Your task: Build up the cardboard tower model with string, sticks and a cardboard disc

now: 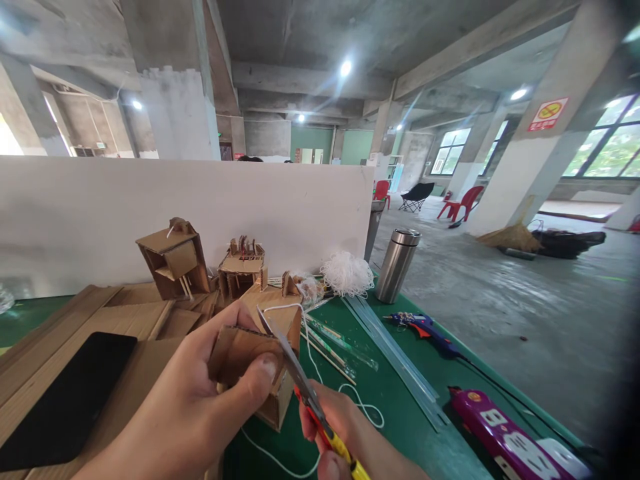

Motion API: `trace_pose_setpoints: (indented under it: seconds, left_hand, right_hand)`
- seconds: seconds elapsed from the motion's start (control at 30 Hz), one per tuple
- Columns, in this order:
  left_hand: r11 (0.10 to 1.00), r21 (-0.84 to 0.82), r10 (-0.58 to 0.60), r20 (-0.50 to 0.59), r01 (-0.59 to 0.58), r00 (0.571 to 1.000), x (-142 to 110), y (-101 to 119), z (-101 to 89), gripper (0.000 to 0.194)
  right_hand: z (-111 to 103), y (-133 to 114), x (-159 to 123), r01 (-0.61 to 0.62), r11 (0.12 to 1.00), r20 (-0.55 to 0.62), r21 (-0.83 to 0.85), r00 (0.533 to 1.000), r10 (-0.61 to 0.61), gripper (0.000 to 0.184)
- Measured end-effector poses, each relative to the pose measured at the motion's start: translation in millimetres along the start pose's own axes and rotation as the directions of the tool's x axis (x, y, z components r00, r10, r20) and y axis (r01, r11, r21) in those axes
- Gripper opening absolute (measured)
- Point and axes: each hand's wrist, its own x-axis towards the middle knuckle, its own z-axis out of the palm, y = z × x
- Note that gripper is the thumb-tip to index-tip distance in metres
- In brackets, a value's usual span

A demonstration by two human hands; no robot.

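Observation:
My left hand (200,400) is closed on a small piece of brown cardboard (240,353), thumb pressed on its front face. My right hand (345,433) grips scissors (300,383) with red and yellow handles. Their open blades point up and left and meet the right edge of the cardboard piece. Just behind it sits a small cardboard box model (277,353) with white string (320,373) trailing over the green table (400,427).
Two cardboard house models (175,260) (243,267) stand before a white partition (200,213). Flat cardboard sheets (100,327) and a black phone (65,400) lie left. Right: steel flask (397,263), blue glue gun (425,328), clear glue sticks (395,360), white string tangle (347,273), purple object (505,437).

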Motion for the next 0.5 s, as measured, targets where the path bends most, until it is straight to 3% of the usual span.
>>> trace_pose_setpoints:
  seconds: [0.1,0.3,0.5]
  left_hand:
    - [0.999,0.037,-0.013,-0.019,0.014,1.000,0.1,-0.4,-1.4,0.015]
    - [0.999,0.045,-0.028,-0.010,0.029,1.000,0.2,-0.5,-2.1,0.018]
    - [0.995,0.079,-0.054,-0.013,0.055,0.998,0.5,1.9,-4.0,0.015]
  right_hand:
    - [1.9,-0.8,-1.3,-0.012,0.998,-0.028,0.056,1.000,0.014,0.070]
    - [8.9,-9.3,-3.3,0.065,0.997,-0.145,-0.052,0.987,-0.072,0.067]
    - [7.2,-23.2,-3.6,0.050,0.994,-0.171,-0.097,0.983,-0.066,0.065]
